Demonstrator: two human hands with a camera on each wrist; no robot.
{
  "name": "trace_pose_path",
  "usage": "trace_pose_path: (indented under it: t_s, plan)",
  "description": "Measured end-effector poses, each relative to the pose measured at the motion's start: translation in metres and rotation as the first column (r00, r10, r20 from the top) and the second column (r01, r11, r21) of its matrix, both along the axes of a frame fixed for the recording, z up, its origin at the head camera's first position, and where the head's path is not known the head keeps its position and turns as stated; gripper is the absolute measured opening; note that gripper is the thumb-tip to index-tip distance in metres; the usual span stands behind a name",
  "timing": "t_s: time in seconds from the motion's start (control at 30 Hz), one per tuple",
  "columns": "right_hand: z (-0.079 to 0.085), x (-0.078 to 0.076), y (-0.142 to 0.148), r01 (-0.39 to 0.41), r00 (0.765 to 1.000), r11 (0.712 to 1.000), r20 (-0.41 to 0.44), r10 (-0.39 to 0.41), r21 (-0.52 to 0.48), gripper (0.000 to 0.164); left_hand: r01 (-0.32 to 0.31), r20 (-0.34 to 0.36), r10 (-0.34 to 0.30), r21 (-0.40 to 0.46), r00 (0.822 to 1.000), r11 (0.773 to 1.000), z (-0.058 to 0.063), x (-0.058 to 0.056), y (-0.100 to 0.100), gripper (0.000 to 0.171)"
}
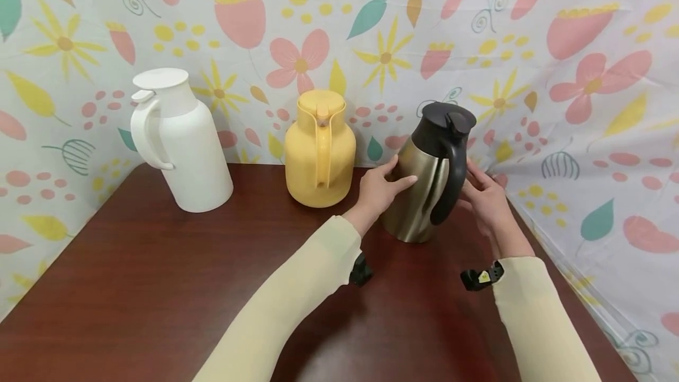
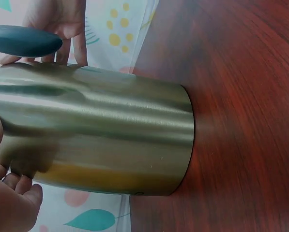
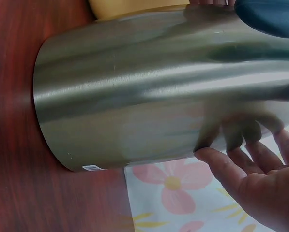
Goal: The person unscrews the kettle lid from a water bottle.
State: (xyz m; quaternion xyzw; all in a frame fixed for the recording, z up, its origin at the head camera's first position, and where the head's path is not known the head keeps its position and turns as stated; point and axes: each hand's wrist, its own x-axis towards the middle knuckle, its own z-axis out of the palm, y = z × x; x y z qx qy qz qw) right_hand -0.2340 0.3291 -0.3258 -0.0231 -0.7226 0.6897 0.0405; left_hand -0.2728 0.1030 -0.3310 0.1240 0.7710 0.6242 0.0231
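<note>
The steel jug (image 1: 407, 217) stands on the table between the two grips, just right of the left grip (image 1: 373, 193) and just left of the right grip (image 1: 489, 208), with both in contact. Its long axis runs upright between them; it looks leaned in the head view, yet both wrist views show its base meeting the tabletop. Neither grip is clearly nearer, since each touches a side of the metal body.

The left grip holds its side with the thumb across the front and fingers bent against the metal. The right grip is cupped at the opposite side, fingertips on the metal; how firmly either presses, I cannot tell. The black handle (image 1: 450, 184) faces the person, nearer the right grip than the left, and neither holds it. The black lid (image 1: 444, 118) sits above both.

Left of the left grip and a little farther back is the yellow jug (image 1: 320, 155); well beyond that, farther left, stands the white jug (image 1: 193, 152). The table (image 1: 159, 287) lies below both grips, the patterned sheet (image 1: 318, 28) behind.
</note>
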Motion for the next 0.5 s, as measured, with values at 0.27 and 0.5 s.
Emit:
trace_pose_path:
  t_s: [0.27, 0.5]
  plan:
    - [0.002, 0.009, -0.007, 0.012, 1.000, 1.000, 0.000, -0.012, 0.025, 0.078, -0.011, -0.017, 0.010, -0.044, 1.000, 0.999, 0.002, 0.007, -0.008, 0.069]
    - [0.000, 0.019, -0.012, 0.010, 1.000, 0.999, -0.028, -0.008, 0.047, 0.076, -0.008, 0.002, 0.008, -0.061, 1.000, 0.998, 0.003, 0.018, -0.016, 0.070]
